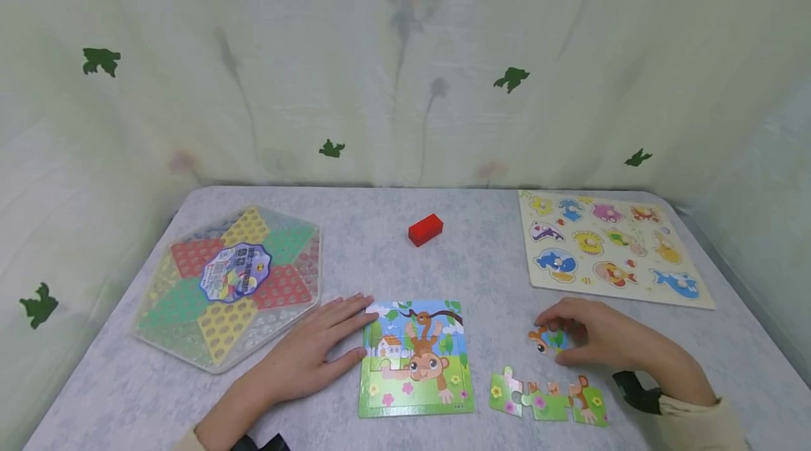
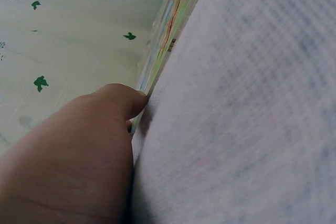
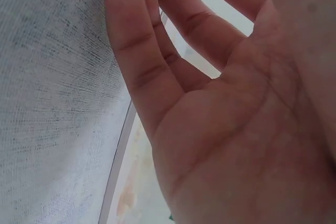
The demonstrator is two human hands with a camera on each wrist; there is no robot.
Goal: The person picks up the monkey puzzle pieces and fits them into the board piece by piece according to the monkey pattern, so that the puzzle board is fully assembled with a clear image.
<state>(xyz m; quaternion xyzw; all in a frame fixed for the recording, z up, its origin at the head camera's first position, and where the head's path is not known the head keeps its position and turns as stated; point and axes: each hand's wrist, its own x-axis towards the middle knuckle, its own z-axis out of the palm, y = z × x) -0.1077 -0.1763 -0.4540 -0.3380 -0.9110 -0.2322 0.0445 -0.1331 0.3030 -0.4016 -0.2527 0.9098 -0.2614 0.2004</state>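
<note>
A square monkey jigsaw puzzle [image 1: 415, 359] lies flat on the table in the head view. My left hand [image 1: 310, 352] rests at its left edge, fingers extended, fingertips and thumb touching the border. In the left wrist view, that thumb [image 2: 123, 100] meets the side of the board. My right hand [image 1: 608, 335] pinches a puzzle piece [image 1: 541, 340] between thumb and curled fingers, right of the puzzle; the fingers partly cover it. Just below lies a short row of loose puzzle pieces [image 1: 546, 405], green with flowers and monkey parts. In the right wrist view, only a sliver of the held piece shows.
A red block [image 1: 426, 230] lies behind the puzzle. At the back right is a wooden sea-animal peg board [image 1: 576, 283]. A hexagonal board game in a clear case [image 1: 253, 328] sits at the left, close to my left forearm. A leaf-patterned curtain [image 1: 443, 134] hangs behind the table.
</note>
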